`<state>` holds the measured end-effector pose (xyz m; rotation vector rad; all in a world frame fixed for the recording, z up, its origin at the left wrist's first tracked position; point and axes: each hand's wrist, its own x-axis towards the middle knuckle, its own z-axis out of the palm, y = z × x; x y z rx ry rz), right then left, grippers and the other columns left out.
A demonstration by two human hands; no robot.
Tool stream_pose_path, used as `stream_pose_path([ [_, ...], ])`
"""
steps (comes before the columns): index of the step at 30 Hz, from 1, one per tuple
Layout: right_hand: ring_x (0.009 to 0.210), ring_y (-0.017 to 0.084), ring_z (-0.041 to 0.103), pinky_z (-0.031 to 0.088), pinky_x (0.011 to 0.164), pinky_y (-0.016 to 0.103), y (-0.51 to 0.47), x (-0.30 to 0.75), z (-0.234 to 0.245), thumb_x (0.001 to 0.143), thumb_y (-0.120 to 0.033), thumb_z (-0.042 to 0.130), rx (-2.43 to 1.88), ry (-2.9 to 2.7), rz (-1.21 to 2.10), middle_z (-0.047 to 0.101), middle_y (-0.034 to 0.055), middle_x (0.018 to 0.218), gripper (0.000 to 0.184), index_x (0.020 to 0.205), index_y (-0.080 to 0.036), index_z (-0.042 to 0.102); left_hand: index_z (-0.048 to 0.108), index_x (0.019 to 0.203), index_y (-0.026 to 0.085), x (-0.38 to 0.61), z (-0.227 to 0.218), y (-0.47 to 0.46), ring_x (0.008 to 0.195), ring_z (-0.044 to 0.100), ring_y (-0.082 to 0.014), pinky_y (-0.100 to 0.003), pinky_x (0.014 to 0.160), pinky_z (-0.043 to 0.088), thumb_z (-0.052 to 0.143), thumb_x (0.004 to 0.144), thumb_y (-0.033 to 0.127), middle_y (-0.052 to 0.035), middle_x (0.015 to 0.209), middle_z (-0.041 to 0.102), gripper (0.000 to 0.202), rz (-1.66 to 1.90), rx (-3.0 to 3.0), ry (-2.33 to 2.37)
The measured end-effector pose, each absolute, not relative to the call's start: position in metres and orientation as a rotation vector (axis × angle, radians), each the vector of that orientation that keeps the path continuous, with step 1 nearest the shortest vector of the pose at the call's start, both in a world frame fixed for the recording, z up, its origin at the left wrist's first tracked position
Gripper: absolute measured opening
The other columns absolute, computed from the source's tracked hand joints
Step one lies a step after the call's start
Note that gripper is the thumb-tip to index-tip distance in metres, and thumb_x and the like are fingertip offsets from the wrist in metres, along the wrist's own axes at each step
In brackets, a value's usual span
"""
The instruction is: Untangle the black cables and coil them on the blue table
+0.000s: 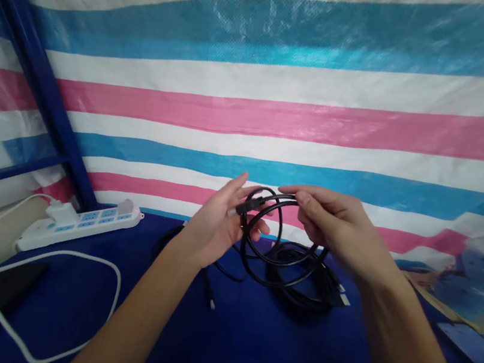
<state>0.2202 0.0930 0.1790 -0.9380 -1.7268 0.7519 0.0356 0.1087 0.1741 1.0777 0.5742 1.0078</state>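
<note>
While coiled, black cable [279, 254] between left hand [212, 225] and right hand [338, 223] (both pinching).

no text, label, brand or number can be read anywhere in view

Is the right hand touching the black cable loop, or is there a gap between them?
Touching. The head view shows the right hand pinching the top of the black cable loop between thumb and fingers, no gap visible.
</note>
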Motion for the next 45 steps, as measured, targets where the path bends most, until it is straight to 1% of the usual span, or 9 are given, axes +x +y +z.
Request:
stream_pose_path([
  [7, 0.062, 0.012, 0.056, 0.042, 0.056, 0.022, 0.082, 0.212, 0.187, 0.088, -0.030, 0.058, -0.874, -2.112, 0.761, 0.063, 0.0007, 0.065, 0.022, 0.073, -0.019, 0.070, 0.060, 0.092, 0.017, 0.035, 0.177, 0.089, 0.038, 0.043, -0.0046, -0.018, 0.040, 0.034, 0.063, 0.079, 0.036, 0.0041, 0.059, 0.053, 0.023, 0.697, 1.572, 0.595],
  [13, 0.050, 0.009, 0.049, 0.039, 0.046, 0.022, 0.079, 0.203, 0.185, 0.081, -0.034, 0.067, -0.871, -1.738, 0.617, 0.061, -0.0014, 0.069, 0.022, 0.100, -0.023, 0.063, 0.061, 0.091, 0.020, 0.041, 0.178, 0.086, 0.032, 0.026, -0.0019, -0.017, 0.035, 0.026, 0.064, 0.076, 0.021, 0.0105, 0.045, 0.035, 0.015, 1.090, 1.502, 0.721],
  [19, 0.111, 0.021, 0.052, 0.046, 0.088, 0.034, 0.093, 0.193, 0.175, 0.073, -0.022, 0.073, -0.856, -1.392, 0.294, 0.047, 0.0050, 0.132, 0.056, 0.124, -0.029, 0.050, 0.057, 0.088, 0.021, 0.042, 0.181, 0.079, 0.028, 0.017, -0.0028, -0.016, 0.037, 0.029, 0.051, 0.086, 0.020, 0.0128, 0.039, 0.014, 0.007, 1.305, 1.144, 0.350],
  [22, 0.069, 0.015, 0.061, 0.052, 0.064, 0.029, 0.095, 0.194, 0.174, 0.081, -0.026, 0.063, -0.852, -1.441, 0.699, 0.063, 0.0023, 0.088, 0.029, 0.109, -0.023, 0.059, 0.057, 0.084, 0.021, 0.044, 0.178, 0.078, 0.028, 0.021, -0.0034, -0.016, 0.039, 0.034, 0.051, 0.085, 0.022, 0.0125, 0.037, 0.017, 0.006, 1.139, 1.180, 0.240],
  [25, 0.034, 0.008, 0.038, 0.035, 0.035, 0.022, 0.090, 0.201, 0.180, 0.084, -0.030, 0.058, -0.943, -1.521, 0.781, 0.044, -0.0059, 0.047, 0.014, 0.088, -0.018, 0.064, 0.059, 0.080, 0.020, 0.039, 0.178, 0.083, 0.030, 0.033, -0.0050, -0.020, 0.043, 0.042, 0.056, 0.083, 0.025, 0.0114, 0.037, 0.025, 0.007, 0.919, 1.302, 0.313],
  [31, 0.062, 0.014, 0.057, 0.040, 0.052, 0.024, 0.076, 0.213, 0.190, 0.085, -0.020, 0.054, -1.092, -2.098, 0.375, 0.066, 0.0005, 0.076, 0.012, 0.084, -0.020, 0.066, 0.060, 0.082, 0.018, 0.029, 0.179, 0.089, 0.036, 0.038, -0.0038, -0.019, 0.046, 0.043, 0.063, 0.077, 0.019, 0.0097, 0.045, 0.036, 0.006, 0.780, 1.432, 0.595],
  [35, 0.058, 0.015, 0.056, 0.035, 0.051, 0.025, 0.071, 0.209, 0.189, 0.080, -0.015, 0.056, -1.159, -2.199, 0.200, 0.066, 0.0012, 0.070, 0.015, 0.089, -0.021, 0.066, 0.053, 0.071, 0.017, 0.035, 0.179, 0.085, 0.034, 0.025, -0.0013, -0.014, 0.036, 0.027, 0.068, 0.075, 0.023, 0.0109, 0.042, 0.030, 0.016, 0.662, 1.374, 0.614],
  [39, 0.056, 0.011, 0.055, 0.042, 0.051, 0.024, 0.071, 0.208, 0.190, 0.082, -0.019, 0.060, -0.906, -1.877, 0.643, 0.065, 0.0001, 0.091, 0.033, 0.113, -0.030, 0.058, 0.036, 0.054, 0.018, 0.031, 0.188, 0.079, 0.033, 0.008, -0.0013, -0.016, 0.031, 0.012, 0.058, 0.081, 0.022, 0.0113, 0.039, 0.016, 0.035, 0.831, 1.179, 0.503],
  [45, 0.078, 0.019, 0.067, 0.053, 0.073, 0.031, 0.079, 0.187, 0.183, 0.087, -0.042, 0.054, -0.323, -1.193, 1.460, 0.067, 0.0028, 0.090, 0.029, 0.110, -0.025, 0.057, 0.029, 0.051, 0.019, 0.023, 0.195, 0.088, 0.030, 0.006, -0.0038, -0.017, 0.030, 0.015, 0.036, 0.094, 0.025, 0.0094, 0.038, 0.011, 0.044, 1.321, 0.707, 0.275],
])
